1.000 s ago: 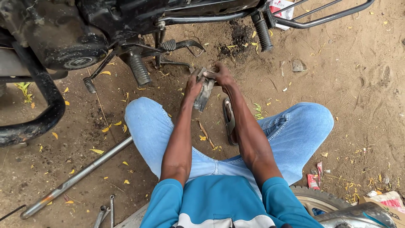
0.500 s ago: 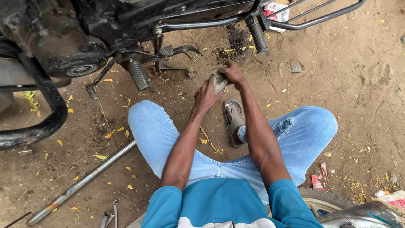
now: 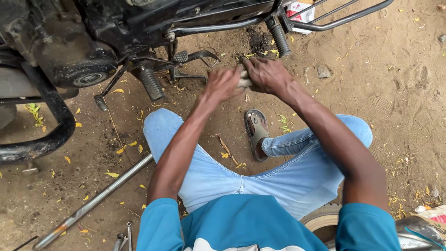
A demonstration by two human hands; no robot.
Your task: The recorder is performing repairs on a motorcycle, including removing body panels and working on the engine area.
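I sit on bare dirt in light blue jeans and a blue shirt, facing the underside of a black motorcycle (image 3: 116, 32). My left hand (image 3: 223, 83) and my right hand (image 3: 267, 74) meet out in front of me, both closed around a small grey metal part (image 3: 244, 80) that is mostly hidden between them. The left hand is blurred. They are just below the motorcycle's frame, between a footpeg with the gear lever (image 3: 186, 58) on the left and a ribbed rear footpeg (image 3: 278, 37) on the right. My sandalled foot (image 3: 255, 132) rests below the hands.
A long steel rod (image 3: 97, 197) lies on the ground at my left. Small tools (image 3: 123, 239) lie near my left elbow. A tyre (image 3: 325, 221) sits by my right side. A cardboard box (image 3: 299, 11) and a stone (image 3: 324, 71) lie beyond the bike's rail.
Both hands have moved forward and up, away from my lap towards the motorcycle's frame, still holding the small metal part. My view has shifted closer.
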